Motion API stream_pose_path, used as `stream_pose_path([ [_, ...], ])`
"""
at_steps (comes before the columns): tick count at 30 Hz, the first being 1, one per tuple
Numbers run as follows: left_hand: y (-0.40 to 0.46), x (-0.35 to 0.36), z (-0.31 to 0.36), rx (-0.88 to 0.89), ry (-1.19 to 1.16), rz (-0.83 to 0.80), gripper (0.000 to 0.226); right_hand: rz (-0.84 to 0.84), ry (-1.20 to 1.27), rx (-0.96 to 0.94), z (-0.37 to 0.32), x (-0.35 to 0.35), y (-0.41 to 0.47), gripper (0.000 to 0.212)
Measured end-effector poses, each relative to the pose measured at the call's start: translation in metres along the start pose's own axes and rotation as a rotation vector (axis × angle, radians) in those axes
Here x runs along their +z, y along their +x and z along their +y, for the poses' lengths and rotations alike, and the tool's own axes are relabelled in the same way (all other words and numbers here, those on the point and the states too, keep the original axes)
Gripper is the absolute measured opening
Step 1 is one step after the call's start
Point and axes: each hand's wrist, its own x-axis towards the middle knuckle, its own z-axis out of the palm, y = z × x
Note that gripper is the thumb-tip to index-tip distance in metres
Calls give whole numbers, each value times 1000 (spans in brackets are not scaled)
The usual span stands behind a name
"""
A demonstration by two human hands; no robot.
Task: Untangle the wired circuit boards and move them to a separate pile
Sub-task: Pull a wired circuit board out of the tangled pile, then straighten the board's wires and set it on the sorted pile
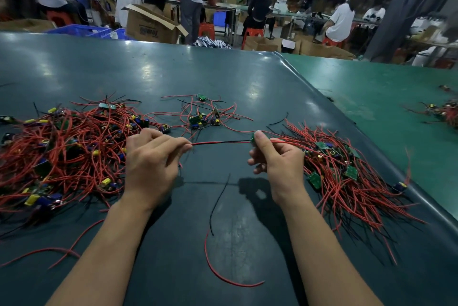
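1. I see the circuit board (pixel 253 137) pinched in my right hand (pixel 275 159), raised above the table (pixel 173 70), with its red and black wires (pixel 220 142) stretched level toward my left hand (pixel 151 157).
2. The wires' long axis runs straight left to right between the two hands; the sorted pile (pixel 347 172) lies just right of my right hand, so that hand is the nearer one for the drop.
3. The tangled heap (pixel 62 152) sits to the left, beside my left hand.
4. Right fingers are curled, thumb pressing the board's edge against them.
5. Left thumb and forefinger pinch the wire ends; the other fingers are loosely bent.
6. Judgement: the board looks free of the heap, so the move goes rightward.
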Motion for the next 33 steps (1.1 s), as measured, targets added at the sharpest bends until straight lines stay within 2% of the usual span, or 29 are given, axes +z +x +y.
stream_pose_path([
  [3,0,0,-3,-60,35,31,14,152,2,-61,-2,2,1,28],
  [6,0,-5,-7,-182,39,109,17,463,191,-69,-12,-6,5,31],
  [8,-2,-6,-2,-177,84,115,16,618,425,29,-17,-16,8,34],
  [9,-3,-5,2,-167,115,105,15,636,525,130,-17,-18,8,37],
  [12,-2,-4,13,-221,214,67,14,547,615,384,-11,-11,6,37],
  [14,2,-7,12,-341,308,37,16,465,541,387,-7,-5,5,28],
  [17,4,-23,-3,-625,493,-43,36,377,413,304,-4,0,4,22],
  [19,4,-36,-15,-797,567,-138,44,301,349,313,1,4,2,21],
  [22,3,-44,-26,-901,565,-259,40,148,220,391,8,11,-3,19],
  [25,5,-44,-28,-975,466,-217,40,34,57,398,11,15,-5,14],
  [27,7,-46,-32,-1024,459,-192,48,20,-3,374,13,15,-4,14],
  [29,7,-48,-34,-1021,487,-187,43,46,-31,365,14,13,-2,12],
  [33,2,-47,-32,-926,418,-74,27,254,-168,281,14,-3,8,11],
])
